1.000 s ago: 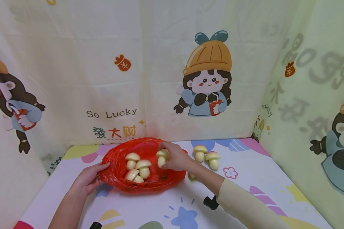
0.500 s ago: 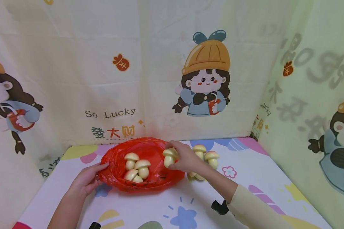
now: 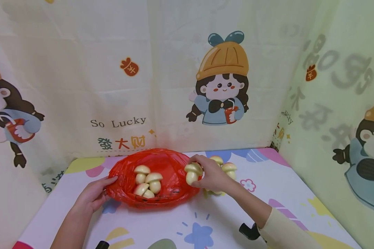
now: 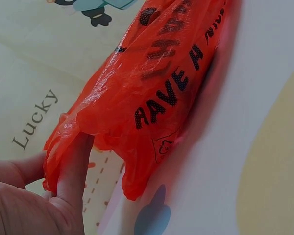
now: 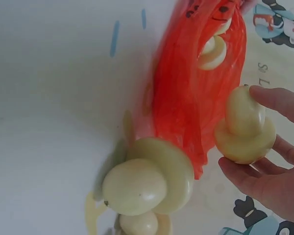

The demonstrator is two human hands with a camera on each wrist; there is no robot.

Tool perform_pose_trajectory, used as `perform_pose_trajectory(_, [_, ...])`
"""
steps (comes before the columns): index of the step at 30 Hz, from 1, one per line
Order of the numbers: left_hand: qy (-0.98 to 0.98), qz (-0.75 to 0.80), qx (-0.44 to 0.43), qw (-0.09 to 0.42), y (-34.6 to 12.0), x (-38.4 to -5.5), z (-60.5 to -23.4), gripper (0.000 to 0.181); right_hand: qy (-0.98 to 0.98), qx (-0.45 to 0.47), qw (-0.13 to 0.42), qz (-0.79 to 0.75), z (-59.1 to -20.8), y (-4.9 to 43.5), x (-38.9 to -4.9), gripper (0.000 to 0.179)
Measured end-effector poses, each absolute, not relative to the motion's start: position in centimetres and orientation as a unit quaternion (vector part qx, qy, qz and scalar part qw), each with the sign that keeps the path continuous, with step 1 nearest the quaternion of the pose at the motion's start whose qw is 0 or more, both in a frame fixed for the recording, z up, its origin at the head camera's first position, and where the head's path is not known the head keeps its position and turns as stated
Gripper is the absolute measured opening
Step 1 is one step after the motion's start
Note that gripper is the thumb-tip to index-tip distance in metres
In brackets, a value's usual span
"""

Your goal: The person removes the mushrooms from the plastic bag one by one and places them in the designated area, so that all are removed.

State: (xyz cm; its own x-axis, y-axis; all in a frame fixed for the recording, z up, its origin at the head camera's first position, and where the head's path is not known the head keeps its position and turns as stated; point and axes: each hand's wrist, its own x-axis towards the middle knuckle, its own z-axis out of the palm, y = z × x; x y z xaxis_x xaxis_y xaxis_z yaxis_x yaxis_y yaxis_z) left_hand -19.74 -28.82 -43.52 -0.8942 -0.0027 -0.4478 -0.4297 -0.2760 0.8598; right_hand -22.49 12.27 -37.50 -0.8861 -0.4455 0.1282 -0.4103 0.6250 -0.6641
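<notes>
Pinched at its left edge, the red plastic bag (image 3: 162, 203) is held by the left hand (image 3: 93, 194), with only thin film between thumb and fingers. If this pinch slips or pulls too strongly, I judge that the bag's mouth may fold inward or the film may tear. In its left part lie at least three loose toy mushrooms (image 3: 154, 178); a tug on the rim could roll them.

Farther right, by the right rim of the bag, one pale toy mushroom (image 3: 193, 172) is in the right hand (image 3: 213, 178). Here the grip is spread as far as the mushroom is long: thumb at the stem's end, fingers on the cap. Since the surface looks smooth, the piece might slip, I think, or catch on the soft rim. Its cap points up and its stem down, so the long axis is nearly upright, slightly tilted. Behind this hand, other toy mushrooms (image 3: 229, 168) are on the table top (image 3: 149, 221), partly hidden; a swinging wrist could knock them.
</notes>
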Motion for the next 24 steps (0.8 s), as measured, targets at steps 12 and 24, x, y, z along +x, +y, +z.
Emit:
perform_pose_trajectory(12, [0.584,0.779,-0.183,0.139,-28.8,-19.8,-43.6,0.084,0.897,-0.260,0.006,-0.356,-38.1,14.4,-20.9,0.059])
perform_pose_trajectory(24, [0.587,0.776,-0.181,0.144,-29.2,-19.7,-43.7,0.089,0.896,-0.280,-0.048,-0.341,-39.0,17.1,-19.3,0.058])
